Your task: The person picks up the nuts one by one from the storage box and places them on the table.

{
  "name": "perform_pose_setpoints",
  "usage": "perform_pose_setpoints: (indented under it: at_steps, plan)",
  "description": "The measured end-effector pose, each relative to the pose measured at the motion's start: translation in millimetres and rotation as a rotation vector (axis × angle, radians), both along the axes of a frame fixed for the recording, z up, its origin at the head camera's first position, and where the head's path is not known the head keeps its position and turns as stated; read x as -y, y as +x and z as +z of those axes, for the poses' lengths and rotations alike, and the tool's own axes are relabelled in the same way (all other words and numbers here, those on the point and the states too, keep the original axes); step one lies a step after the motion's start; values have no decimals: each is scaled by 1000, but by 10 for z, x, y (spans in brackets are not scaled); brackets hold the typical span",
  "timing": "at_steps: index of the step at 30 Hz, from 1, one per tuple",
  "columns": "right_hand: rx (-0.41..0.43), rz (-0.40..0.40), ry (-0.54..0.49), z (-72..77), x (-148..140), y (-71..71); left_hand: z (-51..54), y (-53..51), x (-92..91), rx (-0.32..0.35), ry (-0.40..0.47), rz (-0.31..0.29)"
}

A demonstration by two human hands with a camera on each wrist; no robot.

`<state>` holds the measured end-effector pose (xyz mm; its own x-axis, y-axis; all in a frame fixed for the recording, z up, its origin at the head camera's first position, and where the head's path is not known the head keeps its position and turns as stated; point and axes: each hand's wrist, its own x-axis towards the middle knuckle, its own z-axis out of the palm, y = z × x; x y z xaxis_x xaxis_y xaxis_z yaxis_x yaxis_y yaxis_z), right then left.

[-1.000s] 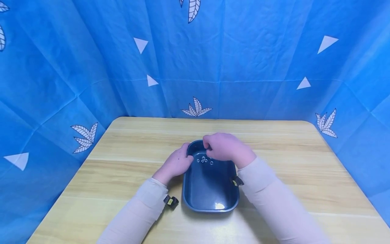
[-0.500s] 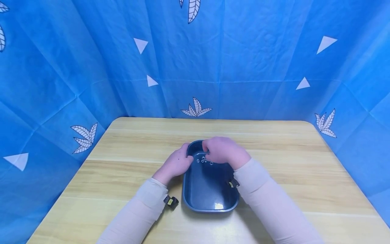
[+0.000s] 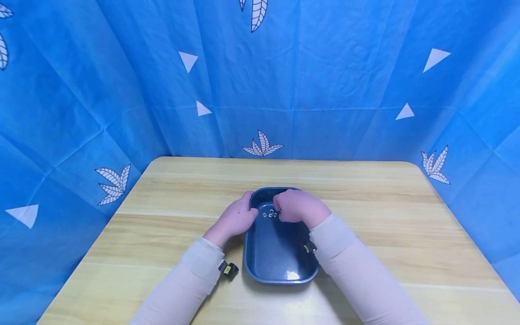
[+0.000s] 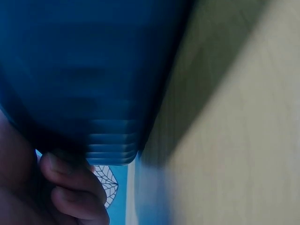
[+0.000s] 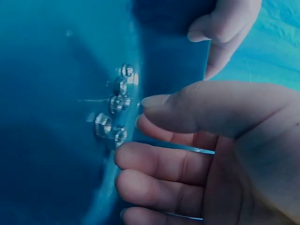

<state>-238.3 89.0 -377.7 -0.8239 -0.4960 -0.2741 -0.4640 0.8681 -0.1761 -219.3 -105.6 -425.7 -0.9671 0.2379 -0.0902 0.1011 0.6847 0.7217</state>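
A dark blue rectangular tray [image 3: 280, 253] rests on the table. My left hand [image 3: 235, 216] grips its far left rim, thumb on the inner side; in the left wrist view, fingers [image 4: 77, 187] lie against the outer wall. Several small shiny metal nuts [image 3: 271, 214] lie near the far end of the tray floor. Over that end hangs my right hand [image 3: 298, 207], beside the nuts. In the right wrist view the thumb [image 5: 187, 108] and fingers are bent loosely apart, close to a nut [image 5: 103, 124]; nothing is visible between them.
Wood-patterned tabletop [image 3: 390, 216] surrounds the tray. Behind and at both sides hangs a blue curtain [image 3: 333, 81] with leaf and triangle prints. A small dark wrist camera [image 3: 229, 270] sits beside the tray's left side, at the left sleeve.
My right hand has lowered into the tray and moved nearer the nuts, covering some of them in the head view. The left hand and the tray stay in place.
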Motion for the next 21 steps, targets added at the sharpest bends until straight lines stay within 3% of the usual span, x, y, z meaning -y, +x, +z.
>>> perform_pose_setpoints:
  at_steps: [7,21]
  plan:
    - [15,-8,10,-72,8,-7,2,7,5,23,16,2]
    - [-50,42,73,-169,15,-34,-11,5,6,38,17,8]
